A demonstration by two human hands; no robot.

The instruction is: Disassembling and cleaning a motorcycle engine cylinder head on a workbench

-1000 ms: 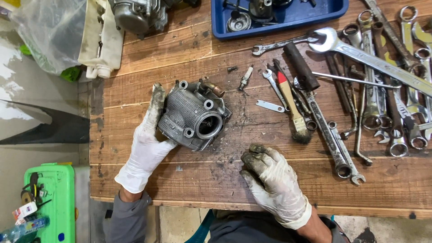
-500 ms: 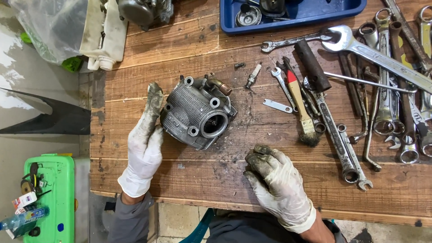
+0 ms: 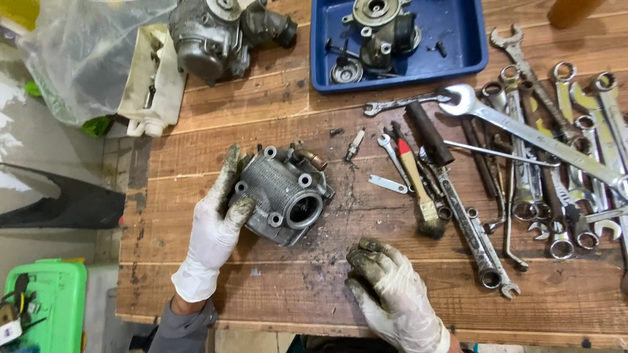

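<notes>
Head view showed 1 wooden workbench point(image 3: 261, 294) seen from above, with the left hand point(image 3: 212, 232) in a soiled white glove wrapped around the left side of a grey finned engine cylinder point(image 3: 282, 195), fingers curled over its edge and gripping it. That cylinder sat on the boards left of the bench's middle, its round bore facing up and to the right, with a brass-coloured fitting at its top. The right hand point(image 3: 392, 291) lay flat on the wood near the front edge, fingers loosely bent, holding nothing and well apart from the cylinder. As a judgement, the work looked partway: the cylinder was already off and alone on the bench, dark grit lay scattered around it, and no tool was in hand. A paintbrush with a red handle point(image 3: 418, 189) lay just right of it among many spanners point(image 3: 536, 150), and a spark plug point(image 3: 354, 144) lay near the cylinder's upper right. A blue tray point(image 3: 468, 46) at the back held 2 or more grey engine parts and small fittings. Another engine part point(image 3: 209, 36) stood left of the tray, beside a white jug point(image 3: 154, 91) and a clear plastic bag point(image 3: 85, 59). A green crate point(image 3: 46, 294) stood on the floor at lower left.
</notes>
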